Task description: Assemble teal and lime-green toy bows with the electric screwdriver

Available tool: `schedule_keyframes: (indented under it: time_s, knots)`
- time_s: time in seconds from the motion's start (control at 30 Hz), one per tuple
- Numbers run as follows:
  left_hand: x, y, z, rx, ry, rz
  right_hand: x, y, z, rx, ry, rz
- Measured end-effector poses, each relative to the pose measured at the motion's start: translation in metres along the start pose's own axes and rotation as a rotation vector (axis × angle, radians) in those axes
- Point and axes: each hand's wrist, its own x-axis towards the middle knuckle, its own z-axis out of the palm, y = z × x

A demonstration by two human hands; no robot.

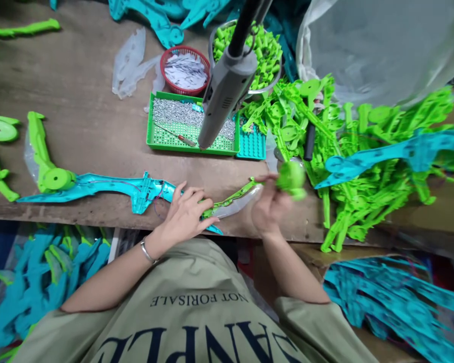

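A long turquoise plastic bow-shaped body (109, 185) lies along the table's front edge, a thin wire running over it. My left hand (185, 212) covers its right end, with thumb and forefinger closed around the end of a green plastic limb (234, 195). A strip of clear film (242, 202) sits along that limb. To the right, my right hand (270, 206) is raised and grips a green plastic piece (291, 179) with a round part, smeared by motion. A second green limb (41, 146) with a round hub meets the body's left end.
A grey power screwdriver (227, 85) hangs over a green tray (192, 149) of screws. Behind are a red basket (185, 92) of paper slips and a bowl (275, 80) of small green parts. Green parts (348, 151) are heaped at right; turquoise parts (382, 297) lie below.
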Motion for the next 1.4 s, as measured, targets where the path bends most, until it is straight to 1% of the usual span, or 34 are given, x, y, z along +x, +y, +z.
schedule_keyframes:
  time_s: [0.07, 0.13, 0.17, 0.2, 0.23, 0.3, 0.37, 0.4, 0.43, 0.5, 0.57, 0.6, 0.7, 0.77, 0.83, 0.9, 0.93, 1.1, 1.23, 1.4]
  knots:
    - [-0.001, 0.000, 0.000, -0.002, -0.005, -0.001, 0.015, 0.006, -0.006, 0.071, 0.215, 0.090]
    - [-0.001, 0.000, -0.001, -0.008, -0.005, -0.002, 0.023, 0.014, -0.017, 0.072, 0.349, 0.070]
    - [0.000, 0.000, -0.001, -0.011, -0.006, -0.004, 0.022, 0.019, -0.025, 0.035, 0.365, 0.029]
    - [0.000, 0.001, -0.001, -0.014, -0.008, -0.006, 0.019, 0.023, -0.035, -0.011, 0.329, -0.032]
    - [0.000, 0.001, -0.001, -0.016, -0.010, -0.010, 0.014, 0.027, -0.046, -0.053, 0.252, -0.101]
    - [0.002, 0.003, -0.002, -0.010, -0.012, -0.020, -0.001, 0.035, -0.070, -0.117, -0.064, -0.256]
    - [0.004, 0.005, -0.004, 0.008, -0.012, -0.024, -0.014, 0.045, -0.090, -0.176, -0.343, -0.323]
    - [0.004, 0.006, -0.005, 0.018, -0.016, -0.024, -0.019, 0.051, -0.098, -0.213, -0.437, -0.329]
    - [0.005, 0.007, -0.006, 0.026, -0.022, -0.023, -0.022, 0.057, -0.103, -0.255, -0.498, -0.322]
    - [0.007, 0.008, -0.008, 0.035, -0.043, -0.027, -0.023, 0.068, -0.107, -0.323, -0.558, -0.308]
    - [0.009, 0.008, -0.010, 0.038, -0.061, -0.037, -0.020, 0.072, -0.105, -0.342, -0.554, -0.296]
    - [0.010, 0.009, -0.010, 0.039, -0.064, -0.043, -0.018, 0.071, -0.101, -0.339, -0.535, -0.292]
    - [0.011, 0.011, -0.011, 0.041, -0.060, -0.051, -0.012, 0.051, -0.084, -0.282, -0.503, -0.315]
    - [0.012, 0.013, -0.011, 0.050, -0.053, -0.054, -0.012, 0.031, -0.068, -0.208, -0.568, -0.359]
    - [0.012, 0.015, -0.011, 0.075, -0.043, -0.056, -0.013, 0.015, -0.053, -0.155, -0.691, -0.388]
    - [0.012, 0.016, -0.011, 0.105, -0.040, -0.051, -0.015, 0.007, -0.042, -0.148, -0.790, -0.387]
    - [0.013, 0.016, -0.011, 0.117, -0.043, -0.046, -0.016, 0.006, -0.038, -0.151, -0.819, -0.379]
    - [0.014, 0.016, -0.010, 0.142, -0.077, -0.033, -0.016, 0.012, -0.035, -0.151, -0.844, -0.345]
    - [0.014, 0.017, -0.009, 0.143, -0.071, -0.039, -0.013, 0.013, -0.035, -0.138, -0.863, -0.325]
    - [0.014, 0.018, -0.009, 0.137, -0.075, -0.029, -0.009, 0.013, -0.034, -0.100, -0.883, -0.355]
